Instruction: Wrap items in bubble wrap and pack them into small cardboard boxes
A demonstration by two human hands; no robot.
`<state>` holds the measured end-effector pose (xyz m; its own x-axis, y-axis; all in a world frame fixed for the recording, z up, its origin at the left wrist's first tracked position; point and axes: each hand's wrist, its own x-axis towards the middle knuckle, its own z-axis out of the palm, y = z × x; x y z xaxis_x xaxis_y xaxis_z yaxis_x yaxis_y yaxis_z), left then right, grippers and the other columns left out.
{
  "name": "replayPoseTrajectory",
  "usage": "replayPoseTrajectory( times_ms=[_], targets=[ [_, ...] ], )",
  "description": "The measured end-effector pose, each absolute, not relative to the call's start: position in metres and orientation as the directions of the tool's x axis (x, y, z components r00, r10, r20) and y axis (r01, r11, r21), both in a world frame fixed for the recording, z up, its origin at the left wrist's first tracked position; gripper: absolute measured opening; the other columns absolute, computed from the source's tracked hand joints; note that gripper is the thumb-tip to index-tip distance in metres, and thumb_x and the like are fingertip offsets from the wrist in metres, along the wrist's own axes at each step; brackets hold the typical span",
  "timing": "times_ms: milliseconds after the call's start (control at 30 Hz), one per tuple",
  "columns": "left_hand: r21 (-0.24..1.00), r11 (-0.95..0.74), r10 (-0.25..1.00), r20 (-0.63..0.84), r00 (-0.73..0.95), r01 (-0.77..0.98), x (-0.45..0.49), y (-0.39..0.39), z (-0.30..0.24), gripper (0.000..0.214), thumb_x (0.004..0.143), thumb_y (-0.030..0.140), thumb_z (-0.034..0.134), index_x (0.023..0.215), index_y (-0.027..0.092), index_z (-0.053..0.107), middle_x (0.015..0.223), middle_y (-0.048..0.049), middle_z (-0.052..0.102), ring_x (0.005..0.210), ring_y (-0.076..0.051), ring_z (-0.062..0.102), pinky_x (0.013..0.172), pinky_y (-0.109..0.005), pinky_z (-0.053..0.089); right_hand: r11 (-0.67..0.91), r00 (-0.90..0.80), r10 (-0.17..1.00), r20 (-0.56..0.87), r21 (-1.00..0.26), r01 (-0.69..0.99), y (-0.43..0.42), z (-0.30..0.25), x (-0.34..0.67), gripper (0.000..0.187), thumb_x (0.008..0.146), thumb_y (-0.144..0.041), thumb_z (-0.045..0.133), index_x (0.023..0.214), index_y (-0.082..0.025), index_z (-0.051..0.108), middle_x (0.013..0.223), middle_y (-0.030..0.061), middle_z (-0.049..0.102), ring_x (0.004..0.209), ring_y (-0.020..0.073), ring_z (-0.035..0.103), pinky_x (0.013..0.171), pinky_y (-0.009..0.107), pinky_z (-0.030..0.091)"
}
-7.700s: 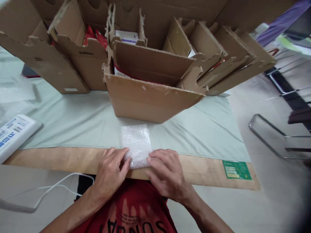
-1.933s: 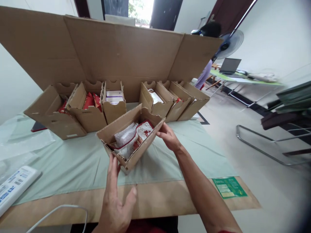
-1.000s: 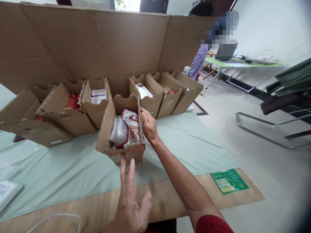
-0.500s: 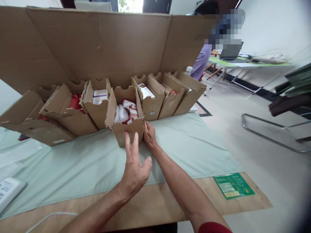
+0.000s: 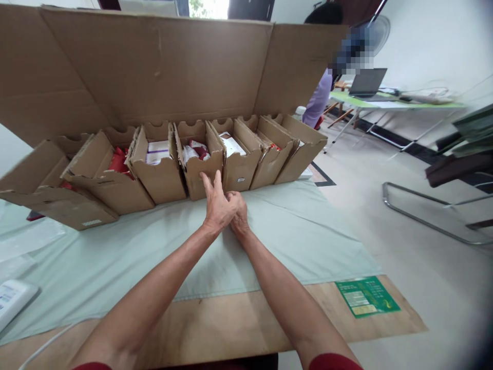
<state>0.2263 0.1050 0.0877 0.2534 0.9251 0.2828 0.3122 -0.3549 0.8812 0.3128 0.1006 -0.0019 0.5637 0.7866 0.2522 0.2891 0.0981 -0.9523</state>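
Observation:
A narrow open cardboard bin [image 5: 196, 181] stands in the middle of a row of similar bins. Inside it lie a dark red and white packet [image 5: 199, 149] and a whitish wrapped item [image 5: 188, 153]. My left hand [image 5: 219, 208] is open, two fingers stretched up against the front of this bin and the thumb pointing right. Just behind and to the right, my right hand [image 5: 239, 213] has its fingers curled in near the bin's lower right corner. My left thumb overlaps part of the right fingers. Nothing shows in either hand.
Flanking bins hold white-and-purple boxes [image 5: 157, 152], a red packet [image 5: 119, 162] and a white box [image 5: 232, 145]. A tall cardboard panel [image 5: 154, 67] rises behind. Pale green cloth [image 5: 277, 231] covers the table. A white power strip [image 5: 15, 303] lies left; a person [image 5: 319, 97] is behind, right.
The middle bin has moved away from me, back into line with the others. My left hand moved forward with it; my right hand no longer lies along the bin's side.

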Motion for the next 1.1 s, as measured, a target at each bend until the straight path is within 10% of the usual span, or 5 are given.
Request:
replayPoseTrajectory(
  times_ms=[367,733,867,1100],
  targets=[
    [0.652,-0.630,0.752,0.375,0.542,0.422,0.128,-0.038,0.050,0.074,0.083,0.009,0.055,0.154,0.025,0.040,0.174,-0.0121,0.006,0.160,-0.036,0.013,0.122,-0.061,0.033,0.145,0.426,0.860,0.281,-0.935,0.325,0.091,0.004,0.298,0.024,0.087,-0.044,0.051,0.087,-0.023,0.062,0.072,0.0005,0.066,0.065,0.0174,0.063,0.067,0.030,0.053],
    [0.454,-0.592,0.792,0.483,0.374,0.666,0.021,-0.030,-0.005,0.039,0.094,0.015,0.054,0.133,0.016,0.058,0.169,-0.0200,0.024,0.157,-0.039,0.022,0.115,-0.062,0.043,0.340,0.003,0.891,0.454,-0.671,0.659,0.147,0.124,0.201,0.060,0.090,-0.022,0.051,0.149,-0.027,0.049,0.080,-0.0019,0.072,0.072,0.0175,0.067,0.079,0.032,0.055],
    [0.515,-0.554,0.814,0.499,0.297,0.654,0.024,-0.031,-0.006,0.044,0.094,0.015,0.054,0.138,0.019,0.053,0.167,-0.0204,0.029,0.156,-0.038,0.025,0.116,-0.062,0.043,0.148,0.003,0.940,0.342,-0.414,0.898,0.188,0.159,0.182,0.036,0.087,-0.016,0.057,0.120,-0.023,0.070,0.085,0.0052,0.075,0.085,0.0255,0.067,0.083,0.037,0.050],
    [0.668,-0.474,0.850,0.516,0.102,0.573,0.023,-0.027,0.000,0.073,0.094,0.014,0.051,0.160,0.022,0.021,0.166,-0.0215,0.027,0.157,-0.037,0.024,0.118,-0.065,0.037,0.115,0.031,0.934,0.355,-0.383,0.917,0.126,0.145,0.175,0.022,0.092,-0.021,0.051,0.099,-0.022,0.071,0.074,0.0050,0.072,0.069,0.0229,0.064,0.070,0.032,0.043]
  ],
)
